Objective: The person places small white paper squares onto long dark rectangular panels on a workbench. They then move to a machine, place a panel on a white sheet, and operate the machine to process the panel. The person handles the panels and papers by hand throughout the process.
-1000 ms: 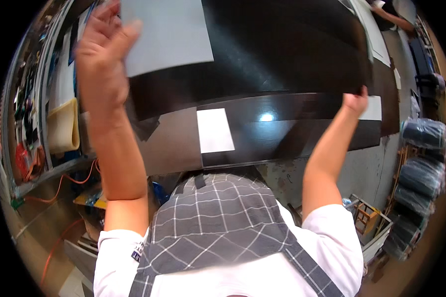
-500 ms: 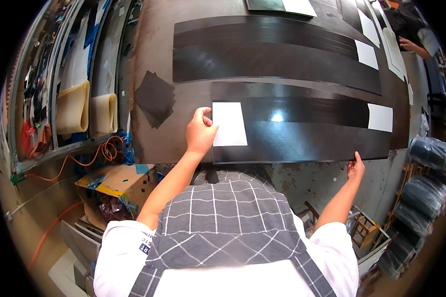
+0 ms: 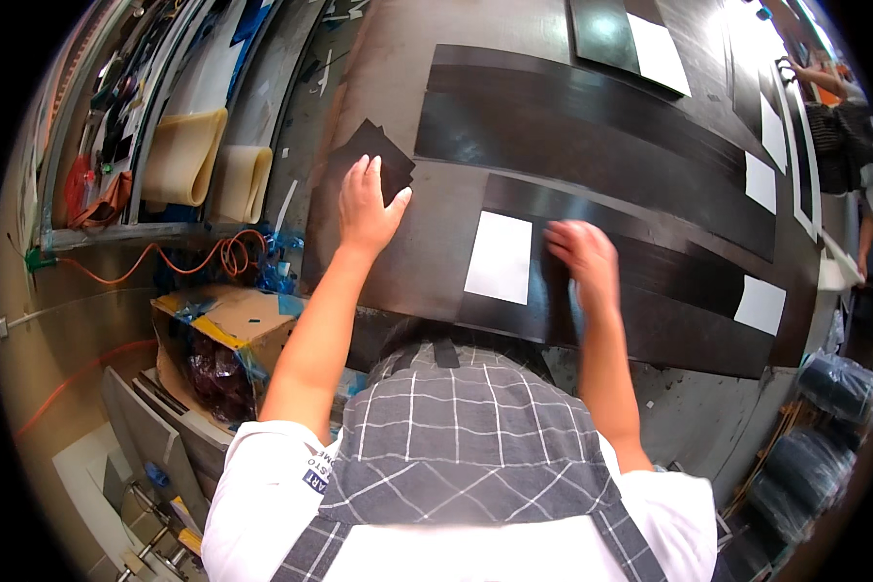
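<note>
My left hand [image 3: 367, 209] lies with outstretched fingers on a small stack of black rectangular sheets [image 3: 395, 167] at the left of the table, its thumb spread apart. Blurred by motion, my right hand [image 3: 590, 260] hovers over the nearest long black panel [image 3: 606, 325], fingers loosely bent and nothing visible in them. A white rectangular sheet [image 3: 500, 260] rests near that panel's left end, just left of my right hand. Another white piece [image 3: 760, 304] sits at its right end.
Farther back on the brown table [image 3: 446, 184] are a second long black panel [image 3: 592, 145] and a black piece with a white end [image 3: 658, 56]. A rack [image 3: 189, 68] stands left, an open cardboard box [image 3: 262, 325] below it. Plastic-wrapped rolls [image 3: 805, 466] and another person [image 3: 844, 126] are right.
My left hand has left the white sheet and reached the black stack. My right hand has moved from the panel's front edge up and left over it. The view has shifted.
</note>
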`<state>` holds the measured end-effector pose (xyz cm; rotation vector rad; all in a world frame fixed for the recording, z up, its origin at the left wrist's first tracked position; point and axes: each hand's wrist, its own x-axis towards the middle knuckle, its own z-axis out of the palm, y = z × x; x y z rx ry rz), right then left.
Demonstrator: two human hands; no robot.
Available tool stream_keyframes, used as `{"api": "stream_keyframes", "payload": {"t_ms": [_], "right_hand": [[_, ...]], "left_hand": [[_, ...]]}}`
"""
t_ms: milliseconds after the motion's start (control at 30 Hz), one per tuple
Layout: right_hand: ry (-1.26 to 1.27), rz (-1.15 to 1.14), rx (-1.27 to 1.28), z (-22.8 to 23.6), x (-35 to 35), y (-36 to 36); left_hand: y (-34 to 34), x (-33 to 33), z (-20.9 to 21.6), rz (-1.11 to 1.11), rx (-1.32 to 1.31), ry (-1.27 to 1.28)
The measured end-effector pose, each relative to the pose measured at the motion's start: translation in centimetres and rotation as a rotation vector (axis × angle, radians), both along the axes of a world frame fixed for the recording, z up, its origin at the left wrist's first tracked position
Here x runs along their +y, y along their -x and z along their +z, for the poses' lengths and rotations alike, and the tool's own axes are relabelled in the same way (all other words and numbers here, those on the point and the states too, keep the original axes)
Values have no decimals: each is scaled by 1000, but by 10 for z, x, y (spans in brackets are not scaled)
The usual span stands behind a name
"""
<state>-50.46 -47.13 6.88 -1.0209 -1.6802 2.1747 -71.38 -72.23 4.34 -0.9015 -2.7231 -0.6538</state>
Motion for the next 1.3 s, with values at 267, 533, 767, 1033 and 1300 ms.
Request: {"api": "stream_keyframes", "payload": {"t_ms": [267, 533, 767, 1033, 1300], "right_hand": [[68, 480, -59, -28, -96, 194], [-564, 410, 29, -46, -126, 209], [-513, 436, 321, 8, -119, 190], [-230, 221, 150, -2, -1, 180], [48, 129, -35, -34, 74, 158]], "left_hand": [[-31, -32, -4, -67, -95, 39], [-37, -20, 0, 143, -92, -31], [-14, -22, 40, 154, 49, -329], [90, 51, 72, -58, -863, -760], [150, 123, 16, 375, -1359, -597]]}}
